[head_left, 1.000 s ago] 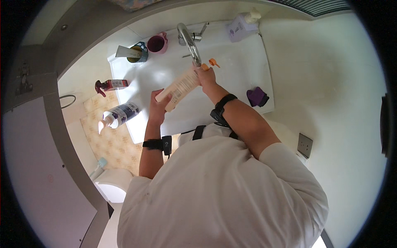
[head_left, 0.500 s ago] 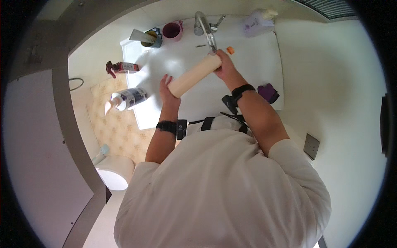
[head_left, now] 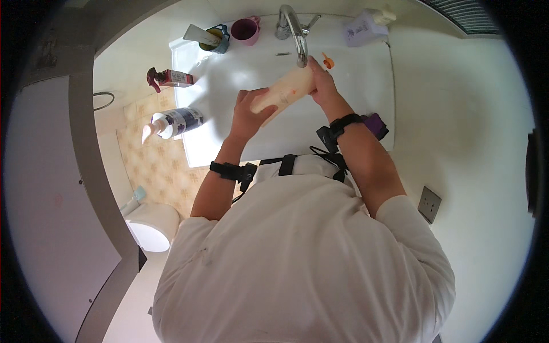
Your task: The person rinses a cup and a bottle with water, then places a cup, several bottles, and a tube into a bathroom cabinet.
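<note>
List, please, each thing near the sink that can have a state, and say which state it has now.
cream bottle: held tilted over the sink, top end under the tap
left hand: grips the bottle's lower end
right hand: grips the bottle's top end
orange cap: off, lying in the sink
tap: whether water runs, cannot tell
pump bottle: lying on its side
pink cup: upright

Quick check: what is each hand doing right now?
Left hand: closed around the lower end of the cream bottle.
Right hand: closed on the same bottle's upper end, under the tap.
</note>
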A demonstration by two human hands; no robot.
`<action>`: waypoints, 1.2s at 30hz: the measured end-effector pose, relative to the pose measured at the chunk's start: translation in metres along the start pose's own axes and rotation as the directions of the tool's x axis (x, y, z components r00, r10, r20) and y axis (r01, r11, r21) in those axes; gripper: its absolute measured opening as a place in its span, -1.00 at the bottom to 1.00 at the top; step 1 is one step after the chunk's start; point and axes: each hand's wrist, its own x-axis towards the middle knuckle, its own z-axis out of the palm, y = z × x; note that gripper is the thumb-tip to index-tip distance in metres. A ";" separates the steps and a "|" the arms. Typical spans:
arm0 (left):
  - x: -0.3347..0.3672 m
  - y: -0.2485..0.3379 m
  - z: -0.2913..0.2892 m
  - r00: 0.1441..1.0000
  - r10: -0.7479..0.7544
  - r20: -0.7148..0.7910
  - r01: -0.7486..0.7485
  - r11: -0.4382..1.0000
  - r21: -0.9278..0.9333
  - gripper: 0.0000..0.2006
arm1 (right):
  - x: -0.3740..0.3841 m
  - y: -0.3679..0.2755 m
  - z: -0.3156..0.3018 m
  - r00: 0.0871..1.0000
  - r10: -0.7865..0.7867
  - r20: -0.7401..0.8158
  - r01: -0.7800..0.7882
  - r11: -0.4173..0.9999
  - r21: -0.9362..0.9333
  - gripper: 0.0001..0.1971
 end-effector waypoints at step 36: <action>-0.044 -0.045 -0.018 0.868 -0.415 0.274 0.497 0.732 -0.466 -0.36 | 0.009 0.031 0.020 0.945 -0.249 0.213 0.251 0.968 0.018 -0.62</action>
